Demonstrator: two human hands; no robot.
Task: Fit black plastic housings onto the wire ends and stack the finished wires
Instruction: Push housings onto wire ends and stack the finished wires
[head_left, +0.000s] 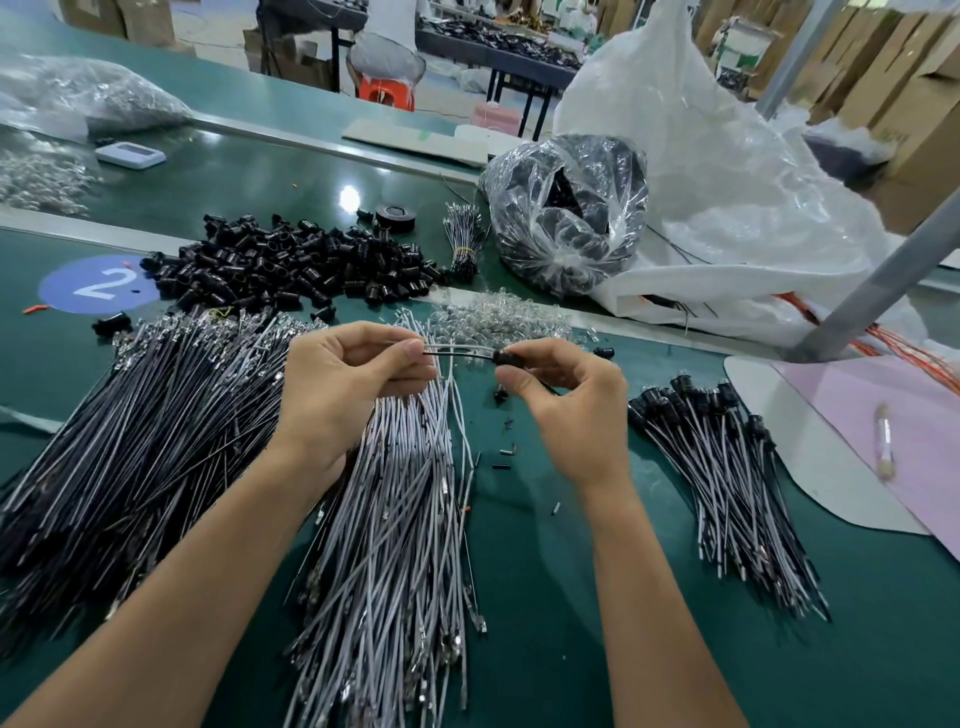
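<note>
Two bare forearms enter from the lower edge of the view and meet above the green desk (545, 597). Beneath them lies a fanned pile of grey-white insulated wires with metal terminals (395, 519).

The left hand (343, 384) is curled, with its thumb and forefinger pinching a thin pair of wires, one white and one black (457, 351), at their left end. The remaining left fingers (410, 371) are folded under the pinch.

The right hand (566, 405) is also curled. Its fingers (511, 383) grip a small black plastic housing (506, 357) at the right end of the same wire pair. The pair spans the short gap between the two hands, raised above the desk and over the upper end of the grey-white pile. How far the wire ends sit inside the housing cannot be determined.

A large pile of black insulated wires (130, 441) lies left of the left forearm. A heap of loose black plastic housings (291, 270) lies beyond the hands, with a heap of small clear glass bulbs (498, 317) just beside it to the right. The stack of finished wires with housings fitted (727, 483) lies on the desk to the right of the right hand, well apart from it, housings pointing away from the camera.
</note>
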